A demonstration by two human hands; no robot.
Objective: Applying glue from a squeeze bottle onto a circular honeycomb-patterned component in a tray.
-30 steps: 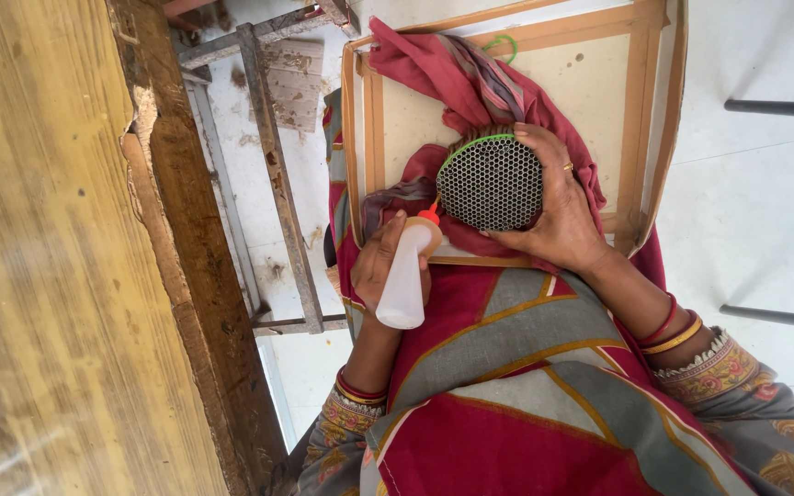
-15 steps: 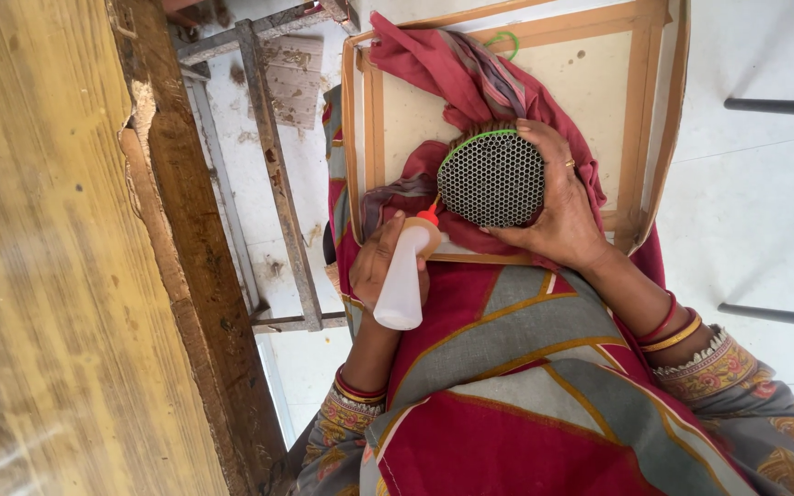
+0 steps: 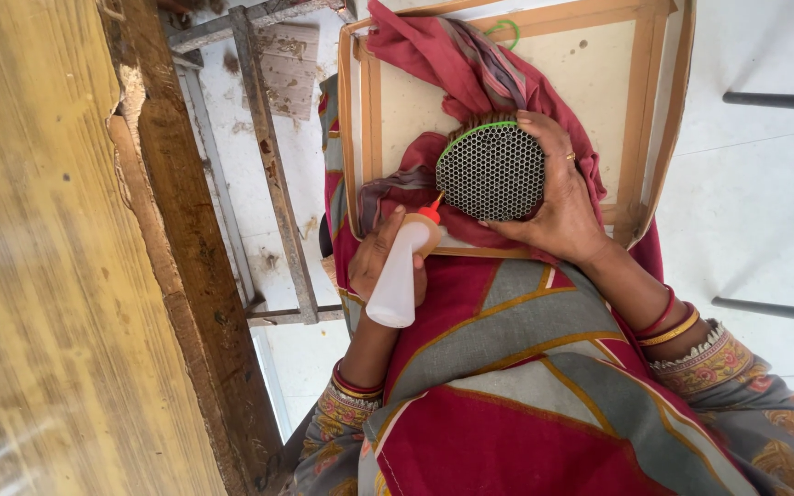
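The left hand [image 3: 380, 262], at lower centre of the frame, is clenched around a white squeeze bottle [image 3: 399, 276], fingers wrapped over its body. The bottle tilts up and to the right, and its red nozzle [image 3: 430, 210] touches, or all but touches, the lower left edge of a round disc [image 3: 492, 171].

The right hand [image 3: 558, 207], just right of centre, grasps that disc: fingers curl over its top and right rim, the thumb lies along the bottom, and a ring shows on one finger. The disc is dark, with a honeycomb of small holes and a green rim at its upper edge.

Disc and hands sit over a red cloth [image 3: 457, 73] bunched across a wooden frame [image 3: 640, 101] with a pale board inside, in the upper centre of the picture. Bangles [image 3: 668, 323] ring the right wrist at the lower right.

A red and grey patterned garment [image 3: 526, 386] fills the lower middle. A worn wooden plank [image 3: 48, 276] takes up the left side, with a metal stand [image 3: 273, 174] beside it on the pale floor [image 3: 755, 202].
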